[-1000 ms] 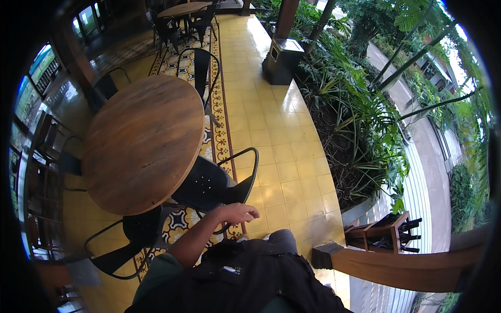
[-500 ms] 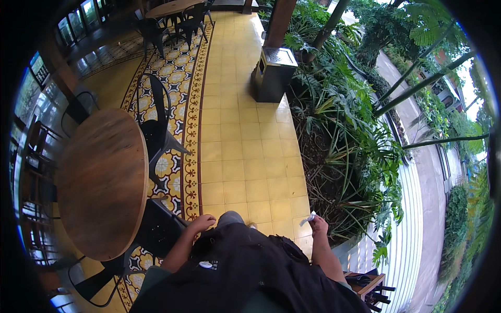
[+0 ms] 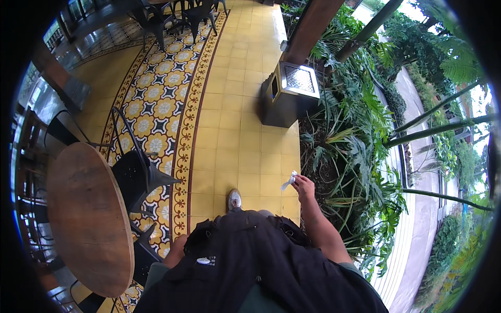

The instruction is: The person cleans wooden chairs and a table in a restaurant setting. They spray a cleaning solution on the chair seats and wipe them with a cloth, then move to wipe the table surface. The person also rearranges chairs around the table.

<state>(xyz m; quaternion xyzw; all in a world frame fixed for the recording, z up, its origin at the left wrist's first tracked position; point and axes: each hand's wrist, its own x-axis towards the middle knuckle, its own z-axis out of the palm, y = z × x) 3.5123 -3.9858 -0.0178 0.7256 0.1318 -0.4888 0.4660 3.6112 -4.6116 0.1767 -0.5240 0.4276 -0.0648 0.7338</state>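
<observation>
My right hand (image 3: 303, 185) is raised in front of me, its fingers closed on a small crumpled white wrapper (image 3: 289, 180). It hangs over the yellow tiled floor (image 3: 245, 156), near the edge of the plant bed. My left hand (image 3: 177, 251) is down by my hip, mostly hidden behind my dark apron; its fingers cannot be made out. One shoe (image 3: 234, 200) shows ahead of me on the tiles. A dark metal bin (image 3: 289, 94) with a grated top stands further along, by a wooden post.
A round wooden table (image 3: 86, 219) with black metal chairs (image 3: 138, 172) is at my left. A patterned tile strip (image 3: 162, 104) runs along the walkway. Dense green plants (image 3: 360, 156) fill the right side. More chairs (image 3: 172, 15) stand far ahead.
I have walked forward along the walkway; the table has slid to my left and the bin is nearer. My right hand, holding the wrapper, has lifted further out in front.
</observation>
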